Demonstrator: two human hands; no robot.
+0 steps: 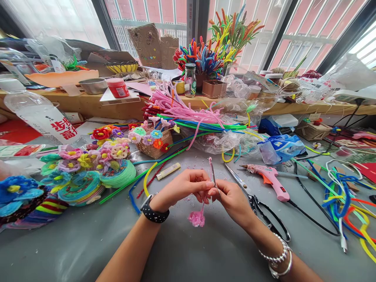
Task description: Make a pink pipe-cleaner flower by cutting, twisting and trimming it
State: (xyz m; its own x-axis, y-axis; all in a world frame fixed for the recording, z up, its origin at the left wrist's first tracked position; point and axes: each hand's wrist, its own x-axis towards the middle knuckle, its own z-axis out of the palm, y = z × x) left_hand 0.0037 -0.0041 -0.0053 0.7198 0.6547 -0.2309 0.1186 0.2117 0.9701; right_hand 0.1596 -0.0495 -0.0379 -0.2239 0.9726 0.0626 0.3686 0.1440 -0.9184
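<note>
My left hand (192,184) is closed in a pinch on the thin stem of a pink pipe-cleaner flower (196,218). The fluffy flower head hangs downward below my fingers, above the table. Closed beside it, my right hand (230,197) grips small scissors (213,176), whose narrow dark blades point up along the pink stem's upper end. My fingers cover most of their handles. The fingertips of both hands nearly meet. Larger black-handled scissors (255,201) lie just right of my right hand.
A pink hot glue gun (268,178) lies at the right, its cord trailing across the grey table (188,258). Pipe-cleaner flower pots (117,174) crowd the left. Pink pipe cleaners (182,107) are heaped behind my hands. A glue stick (168,171) lies near my left wrist.
</note>
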